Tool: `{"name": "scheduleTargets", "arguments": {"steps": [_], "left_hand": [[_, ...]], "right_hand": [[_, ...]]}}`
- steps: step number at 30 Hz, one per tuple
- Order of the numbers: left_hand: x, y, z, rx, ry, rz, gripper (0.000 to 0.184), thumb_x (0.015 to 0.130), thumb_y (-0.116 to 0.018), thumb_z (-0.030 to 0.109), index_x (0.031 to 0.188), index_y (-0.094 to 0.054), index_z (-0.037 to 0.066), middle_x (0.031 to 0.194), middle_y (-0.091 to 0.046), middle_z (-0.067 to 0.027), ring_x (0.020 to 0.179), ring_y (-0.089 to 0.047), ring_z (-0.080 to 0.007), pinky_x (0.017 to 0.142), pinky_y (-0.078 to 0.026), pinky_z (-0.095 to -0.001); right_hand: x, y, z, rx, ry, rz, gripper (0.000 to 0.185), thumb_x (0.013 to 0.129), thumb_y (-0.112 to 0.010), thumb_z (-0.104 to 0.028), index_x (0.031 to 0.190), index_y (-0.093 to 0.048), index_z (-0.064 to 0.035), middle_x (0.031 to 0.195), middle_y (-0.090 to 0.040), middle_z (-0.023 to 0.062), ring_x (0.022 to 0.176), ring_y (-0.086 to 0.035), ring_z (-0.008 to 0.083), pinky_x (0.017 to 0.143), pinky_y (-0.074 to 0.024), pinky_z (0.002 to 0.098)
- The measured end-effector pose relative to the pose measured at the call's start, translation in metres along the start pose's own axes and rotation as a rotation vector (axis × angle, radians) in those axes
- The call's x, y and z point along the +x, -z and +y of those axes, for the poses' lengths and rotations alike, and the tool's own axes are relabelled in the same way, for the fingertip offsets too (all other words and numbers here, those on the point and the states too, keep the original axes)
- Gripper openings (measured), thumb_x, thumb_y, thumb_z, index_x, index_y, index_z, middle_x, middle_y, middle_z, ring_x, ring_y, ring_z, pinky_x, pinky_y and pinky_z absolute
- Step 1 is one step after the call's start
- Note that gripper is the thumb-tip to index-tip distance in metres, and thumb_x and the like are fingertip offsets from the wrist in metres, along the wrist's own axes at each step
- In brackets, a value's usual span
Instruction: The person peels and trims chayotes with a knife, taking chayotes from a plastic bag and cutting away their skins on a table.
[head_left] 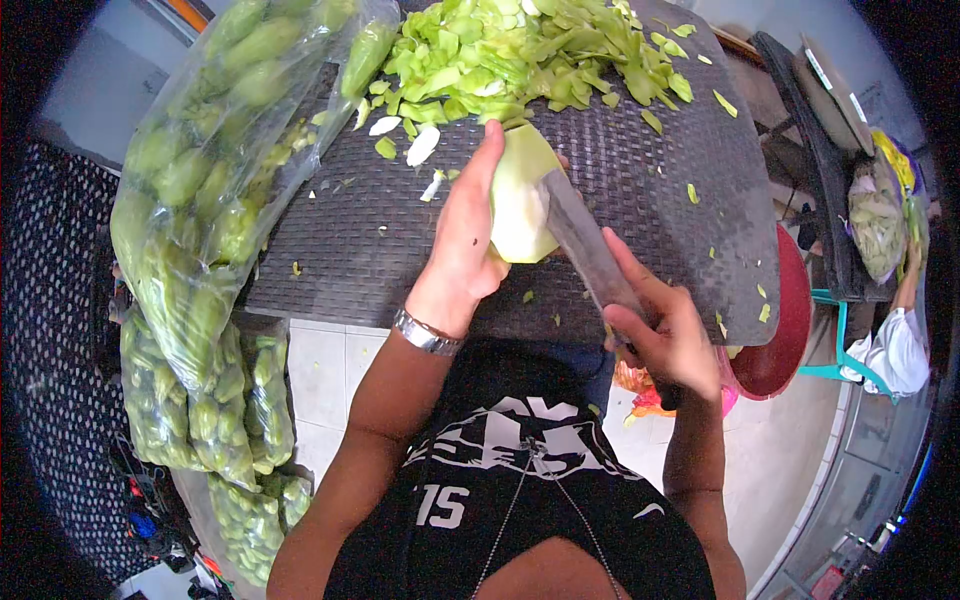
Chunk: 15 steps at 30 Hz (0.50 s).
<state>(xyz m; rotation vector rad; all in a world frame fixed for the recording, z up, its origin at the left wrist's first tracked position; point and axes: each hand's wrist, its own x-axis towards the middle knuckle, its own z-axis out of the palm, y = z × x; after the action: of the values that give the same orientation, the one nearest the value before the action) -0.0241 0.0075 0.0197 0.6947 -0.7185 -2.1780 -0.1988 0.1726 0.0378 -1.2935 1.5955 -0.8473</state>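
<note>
My left hand (463, 225), with a metal watch on its wrist, grips what looks like a green mango (522, 205). Its near face is cut to pale flesh, and green skin shows along the edges. A broad-bladed knife (590, 240) has its dark handle in my closed right hand (660, 335). The blade lies against the fruit's right side. Some of my left fingers are hidden behind the fruit. Just beyond, green peelings (530, 55) are heaped on the dark woven-pattern table (350, 240).
A large clear bag of green fruit (190, 170) lies at the table's left. More filled bags (190, 420) stand below it. A red basin (785, 320) sits at the right, near a teal stool (830, 370) and another person's white sleeve (895, 350).
</note>
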Motion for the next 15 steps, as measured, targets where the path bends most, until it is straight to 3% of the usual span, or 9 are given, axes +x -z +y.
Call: {"name": "scheduleTargets", "arguments": {"steps": [5,11,15], "left_hand": [[0.002,0.003,-0.011,-0.054,0.03,-0.029,0.066,0.105,-0.042,0.062,0.117,-0.065,0.001,0.101,-0.072,-0.0171,0.09,-0.072,-0.0292,0.082,-0.06,-0.043],[0.013,0.009,-0.006,-0.116,-0.041,-0.045,0.069,0.105,-0.038,0.063,0.116,-0.063,0.0,0.096,-0.071,-0.0187,0.086,-0.072,-0.0314,0.081,-0.06,-0.045],[0.014,0.002,-0.005,-0.172,-0.055,0.055,0.068,0.105,-0.037,0.064,0.124,-0.058,0.002,0.1,-0.069,-0.0207,0.088,-0.07,-0.0363,0.081,-0.059,-0.05]], "right_hand": [[0.004,-0.013,-0.002,0.119,-0.026,0.048,0.073,0.094,-0.066,0.001,0.16,-0.039,-0.017,0.091,-0.069,0.0039,0.063,-0.056,0.0067,0.051,-0.0473,0.0242],[-0.005,-0.018,-0.005,0.139,-0.057,0.041,0.073,0.094,-0.065,0.001,0.159,-0.04,-0.0218,0.086,-0.068,0.0037,0.062,-0.056,0.0062,0.05,-0.0461,0.0235],[-0.011,-0.021,-0.006,0.177,-0.135,0.012,0.072,0.095,-0.065,-0.002,0.16,-0.04,-0.0211,0.081,-0.067,0.0036,0.062,-0.057,0.007,0.053,-0.0479,0.0252]]}}
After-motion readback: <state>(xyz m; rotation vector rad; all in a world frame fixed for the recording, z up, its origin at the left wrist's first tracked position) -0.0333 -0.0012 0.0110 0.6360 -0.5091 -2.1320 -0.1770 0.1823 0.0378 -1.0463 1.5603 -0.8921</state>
